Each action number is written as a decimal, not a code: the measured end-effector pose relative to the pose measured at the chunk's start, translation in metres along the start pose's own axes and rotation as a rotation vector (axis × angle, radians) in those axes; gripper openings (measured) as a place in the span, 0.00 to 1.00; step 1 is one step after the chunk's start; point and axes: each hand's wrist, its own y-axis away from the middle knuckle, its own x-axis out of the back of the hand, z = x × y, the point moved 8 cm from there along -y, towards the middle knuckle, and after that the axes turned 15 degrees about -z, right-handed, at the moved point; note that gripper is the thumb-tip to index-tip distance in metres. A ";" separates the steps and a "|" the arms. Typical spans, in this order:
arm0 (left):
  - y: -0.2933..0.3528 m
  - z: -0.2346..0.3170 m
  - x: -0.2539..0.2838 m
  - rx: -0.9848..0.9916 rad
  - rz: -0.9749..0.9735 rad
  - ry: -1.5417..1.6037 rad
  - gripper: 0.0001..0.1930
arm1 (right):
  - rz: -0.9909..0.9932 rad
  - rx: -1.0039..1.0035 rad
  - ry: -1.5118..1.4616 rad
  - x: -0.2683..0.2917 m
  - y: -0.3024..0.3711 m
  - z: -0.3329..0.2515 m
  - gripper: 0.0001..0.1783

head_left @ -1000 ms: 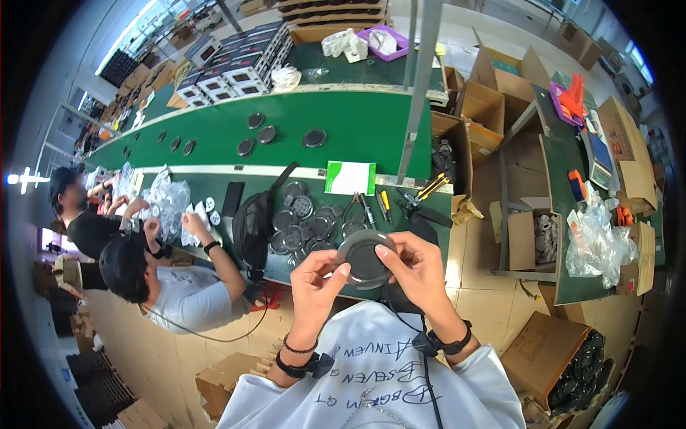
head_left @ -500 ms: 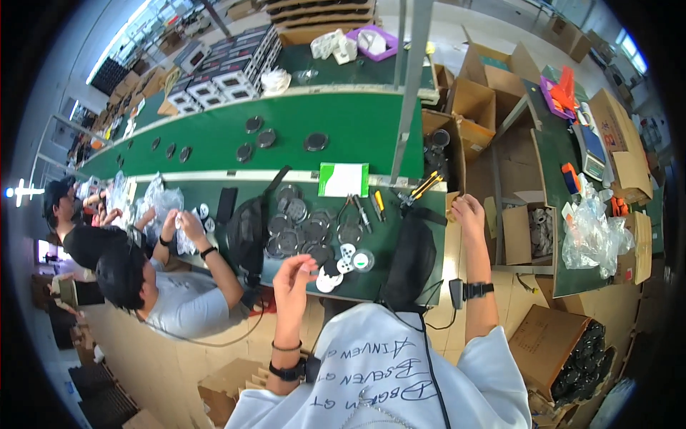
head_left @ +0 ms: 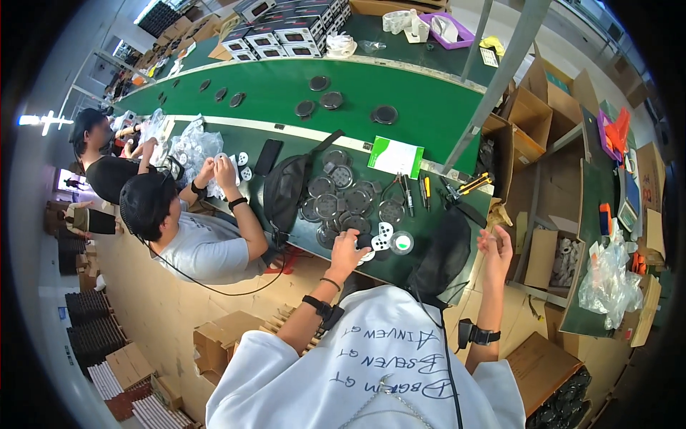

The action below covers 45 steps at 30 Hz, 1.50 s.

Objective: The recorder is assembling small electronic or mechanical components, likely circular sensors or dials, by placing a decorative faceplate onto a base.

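Note:
My left hand (head_left: 347,253) is low over the front of the green table, fingers apart. Its fingertips reach the edge of a black disc (head_left: 364,242) and the white round pieces (head_left: 367,255) beside it. Just right of them lie a white piece with dark holes (head_left: 384,235) and a round clear-rimmed part with a green centre (head_left: 401,243). Several dark round discs with clear rims (head_left: 341,176) are heaped beyond this hand. Past the table's right edge, my right hand (head_left: 495,245) is raised with loosely bent, parted fingers and nothing visible in it.
Black bags (head_left: 287,191) (head_left: 443,247) flank the work area. Pliers, a pen-like tool and a yellow cutter (head_left: 426,191) lie below a green-and-white sheet (head_left: 395,156). Co-workers (head_left: 200,236) sit to the left. A metal post (head_left: 493,93) rises at the back right; cardboard boxes (head_left: 554,257) stand to the right.
The view has turned, shifting the table contents to the right and tilting them. My left hand has moved down to the black disc and white pieces. My right hand's fingers have spread a little.

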 end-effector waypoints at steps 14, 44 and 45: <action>0.036 0.104 0.119 -0.376 0.245 0.362 0.15 | -0.381 0.086 0.039 -0.093 0.029 -0.069 0.14; 0.080 0.237 0.138 -0.211 -0.217 1.162 0.24 | -0.828 -0.012 -0.295 -0.192 0.093 -0.114 0.20; 0.079 0.237 0.136 -0.208 -0.232 1.182 0.24 | -0.823 -0.021 -0.291 -0.191 0.093 -0.114 0.20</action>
